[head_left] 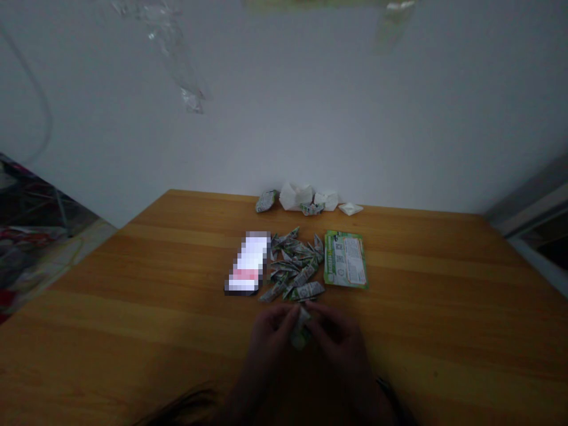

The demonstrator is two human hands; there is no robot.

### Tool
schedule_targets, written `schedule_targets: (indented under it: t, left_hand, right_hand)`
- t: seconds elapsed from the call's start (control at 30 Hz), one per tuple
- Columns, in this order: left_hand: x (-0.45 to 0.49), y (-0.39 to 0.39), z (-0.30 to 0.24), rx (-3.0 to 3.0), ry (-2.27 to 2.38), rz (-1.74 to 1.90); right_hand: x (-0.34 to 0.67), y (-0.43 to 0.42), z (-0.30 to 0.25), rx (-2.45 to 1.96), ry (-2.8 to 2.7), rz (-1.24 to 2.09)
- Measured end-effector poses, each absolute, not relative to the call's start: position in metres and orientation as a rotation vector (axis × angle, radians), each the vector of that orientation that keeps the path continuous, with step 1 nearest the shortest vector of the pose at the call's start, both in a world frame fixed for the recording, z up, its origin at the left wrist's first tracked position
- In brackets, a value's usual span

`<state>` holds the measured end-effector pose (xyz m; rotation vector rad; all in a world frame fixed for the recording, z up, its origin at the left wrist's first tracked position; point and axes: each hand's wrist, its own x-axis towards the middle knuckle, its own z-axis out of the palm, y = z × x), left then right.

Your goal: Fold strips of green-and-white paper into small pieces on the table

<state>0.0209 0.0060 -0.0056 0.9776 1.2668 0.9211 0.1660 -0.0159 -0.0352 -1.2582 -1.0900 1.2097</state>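
The left hand (pixel 271 337) and the right hand (pixel 338 336) are close together, and their fingers pinch a small folded paper piece (pixel 300 329) between them. The piece is white with green print. It is bent into a narrow shape, and the fingers hide part of it. It sits just in front of a pile of folded paper pieces (pixel 294 263), which is the main spot on a wooden table (pixel 133 284).

The pieces in the pile are thin and pointy, with green, white and dark print on them. Just to the right of the pile lies a flat green and white card (pixel 345 259). It has square codes and rows of small writing, but the words are too small to read. Just to the left of the pile lies a bright oblong thing (pixel 247 262), too blurred to tell what it is.

Past the pile, near the far edge of the table, sit some bigger folded shapes. There are white paper shapes (pixel 296 196) and green-printed paper shapes (pixel 266 201). A dark strap (pixel 387 393) shows on the right wrist.
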Motion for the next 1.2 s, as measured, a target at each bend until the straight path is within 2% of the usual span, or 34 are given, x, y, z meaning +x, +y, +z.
schedule_targets:
  t: [0.3,0.5,0.6,0.87,1.2]
  left_hand:
    - [0.009,0.007,-0.006,1.372,1.099,0.908]
    - [0.01,0.005,-0.005,1.458,1.282,0.74]
    - [0.016,0.003,-0.002,1.557,1.4,0.707]
    - [0.021,0.005,-0.002,1.349,1.267,0.878]
    - [0.02,-0.004,-0.02,1.28,1.253,0.739]
  right_hand:
    - [0.181,-0.008,-0.03,-0.999,-0.739,1.664]
    - [0.178,-0.007,-0.037,-1.342,-0.861,1.394]
    - [0.177,-0.008,-0.035,-1.375,-0.952,1.261]
    - [0.171,-0.014,-0.03,-1.342,-1.038,1.248]
    - [0.176,-0.013,-0.035,-1.427,-1.228,1.153]
